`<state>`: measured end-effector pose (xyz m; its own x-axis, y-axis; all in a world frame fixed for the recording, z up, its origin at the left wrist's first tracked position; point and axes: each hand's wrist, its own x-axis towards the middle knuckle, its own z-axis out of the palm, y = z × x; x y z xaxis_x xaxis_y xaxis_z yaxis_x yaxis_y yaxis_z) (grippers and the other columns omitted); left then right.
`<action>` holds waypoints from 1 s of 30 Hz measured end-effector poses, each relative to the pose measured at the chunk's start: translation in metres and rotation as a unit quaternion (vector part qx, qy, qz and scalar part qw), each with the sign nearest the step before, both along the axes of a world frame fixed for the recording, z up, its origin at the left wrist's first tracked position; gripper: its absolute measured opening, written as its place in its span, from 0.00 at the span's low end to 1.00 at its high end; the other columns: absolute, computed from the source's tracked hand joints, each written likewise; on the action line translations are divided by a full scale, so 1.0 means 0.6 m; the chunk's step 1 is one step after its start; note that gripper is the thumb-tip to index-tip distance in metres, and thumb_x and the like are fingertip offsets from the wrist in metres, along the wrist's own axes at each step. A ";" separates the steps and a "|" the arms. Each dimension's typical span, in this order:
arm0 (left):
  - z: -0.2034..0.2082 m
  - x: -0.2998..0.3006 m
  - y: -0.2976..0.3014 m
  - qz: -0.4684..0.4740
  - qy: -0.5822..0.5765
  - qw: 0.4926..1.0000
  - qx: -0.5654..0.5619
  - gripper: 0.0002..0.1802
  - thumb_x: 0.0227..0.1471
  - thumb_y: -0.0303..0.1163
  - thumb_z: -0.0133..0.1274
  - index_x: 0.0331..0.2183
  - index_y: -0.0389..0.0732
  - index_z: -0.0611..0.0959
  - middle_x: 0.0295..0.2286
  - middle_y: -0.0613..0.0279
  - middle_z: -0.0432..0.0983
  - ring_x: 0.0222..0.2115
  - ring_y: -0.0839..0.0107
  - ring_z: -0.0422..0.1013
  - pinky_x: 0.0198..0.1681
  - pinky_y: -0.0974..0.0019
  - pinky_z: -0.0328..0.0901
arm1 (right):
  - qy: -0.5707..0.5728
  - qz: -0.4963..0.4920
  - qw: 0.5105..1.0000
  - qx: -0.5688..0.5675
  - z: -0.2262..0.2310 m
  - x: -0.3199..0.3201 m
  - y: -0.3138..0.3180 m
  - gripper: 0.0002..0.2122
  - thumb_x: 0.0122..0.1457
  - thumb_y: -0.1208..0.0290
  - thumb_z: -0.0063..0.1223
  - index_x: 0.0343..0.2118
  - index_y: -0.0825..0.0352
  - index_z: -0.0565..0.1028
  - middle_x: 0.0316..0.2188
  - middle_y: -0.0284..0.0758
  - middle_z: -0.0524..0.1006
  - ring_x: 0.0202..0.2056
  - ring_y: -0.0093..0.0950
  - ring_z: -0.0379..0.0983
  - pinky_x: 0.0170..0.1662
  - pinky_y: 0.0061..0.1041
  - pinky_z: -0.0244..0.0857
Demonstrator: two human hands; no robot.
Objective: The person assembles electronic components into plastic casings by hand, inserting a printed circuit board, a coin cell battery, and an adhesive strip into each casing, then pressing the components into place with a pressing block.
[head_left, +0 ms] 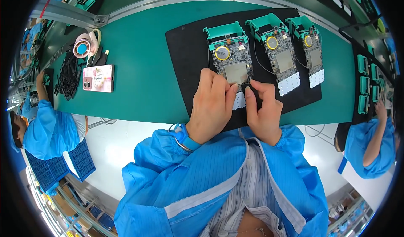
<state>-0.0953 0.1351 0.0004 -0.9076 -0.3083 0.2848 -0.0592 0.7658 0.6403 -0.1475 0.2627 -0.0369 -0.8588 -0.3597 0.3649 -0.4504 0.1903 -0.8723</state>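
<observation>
A circuit board (235, 53) with a round yellow-rimmed coin cell (222, 53), a square metal shield (236, 72) and a green plastic holder (225, 30) at its far end lies before me. My left hand (212, 102) bends over its near left part, fingers curled and thumb tip by the shield's lower edge. At the shield's lower right corner, my right hand (263, 110) has thumb and forefinger drawn together. Whatever small part lies between the fingertips is hidden. A thin grey cable runs down the board's left side toward my left hand.
Two similar boards (283, 62) (313, 56) lie to the right on the black mat (185, 47). Leftward on the green table are a phone (99, 78), a small handheld fan (83, 47) and a pile of black parts (67, 74). Co-workers in blue sit on both sides.
</observation>
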 end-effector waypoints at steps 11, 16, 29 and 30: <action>0.027 0.023 -0.009 -0.039 -0.015 0.977 0.208 0.14 0.47 0.17 0.53 0.38 0.35 0.71 0.35 0.60 0.69 0.28 0.77 0.65 0.33 0.72 0.62 | 0.097 0.040 0.990 0.096 0.030 -0.005 0.046 0.18 0.48 0.73 0.62 0.44 0.67 0.75 0.41 0.44 0.74 0.42 0.44 0.72 0.38 0.32 0.69; 0.086 0.007 -0.027 -0.068 0.157 0.972 -0.160 0.29 0.29 0.17 0.46 0.42 0.34 0.77 0.49 0.46 0.68 0.48 0.51 0.65 0.50 0.55 0.59 | 0.056 0.113 0.981 0.148 0.069 -0.011 0.074 0.22 0.47 0.71 0.63 0.47 0.69 0.73 0.43 0.45 0.72 0.38 0.44 0.74 0.38 0.33 0.71; 0.061 -0.054 -0.061 -0.150 0.037 0.979 -0.131 0.30 0.33 0.20 0.55 0.46 0.38 0.73 0.44 0.52 0.67 0.47 0.51 0.62 0.51 0.53 0.59 | 0.008 0.078 0.994 0.082 0.083 -0.096 -0.029 0.10 0.49 0.67 0.61 0.32 0.66 0.76 0.25 0.39 0.73 0.24 0.38 0.73 0.27 0.32 0.65; 0.060 -0.059 -0.062 -0.153 0.043 0.980 -0.122 0.29 0.33 0.20 0.56 0.45 0.38 0.75 0.43 0.53 0.68 0.45 0.51 0.63 0.50 0.54 0.60 | 0.022 0.065 0.994 0.090 0.083 -0.099 -0.031 0.09 0.50 0.68 0.60 0.31 0.65 0.76 0.25 0.38 0.73 0.24 0.38 0.72 0.27 0.32 0.65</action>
